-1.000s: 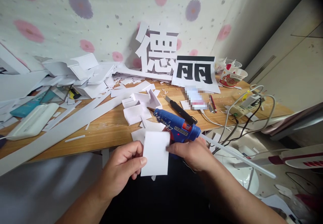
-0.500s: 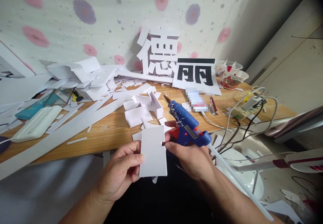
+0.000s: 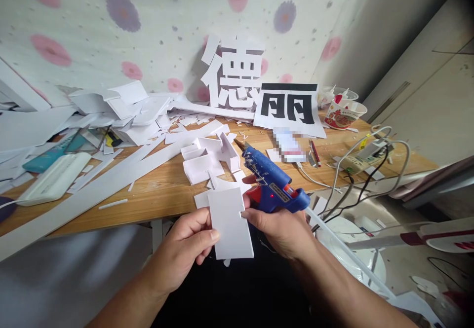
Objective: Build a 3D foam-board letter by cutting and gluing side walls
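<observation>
– Left hand [image 3: 192, 236], what has it got?
– Thumb and fingers are pinched on the left edge of a white card [image 3: 231, 232], held up at the near edge of the wooden table [image 3: 148, 197].
– And the right hand [image 3: 279, 227]?
– Wrapped around a blue glue gun [image 3: 267, 175], nozzle [image 3: 239, 145] pointing up and leftward, thumb tip at the card's right edge.
– What's beyond them?
– Just left of the nozzle sits a white open-walled piece [image 3: 200, 170]. Farther back, a white cut-out character [image 3: 214, 81] stands before the flowered wall covering [image 3: 163, 22], a printed sheet [image 3: 269, 103] beside it, a paper cup [image 3: 342, 118] farther right
</observation>
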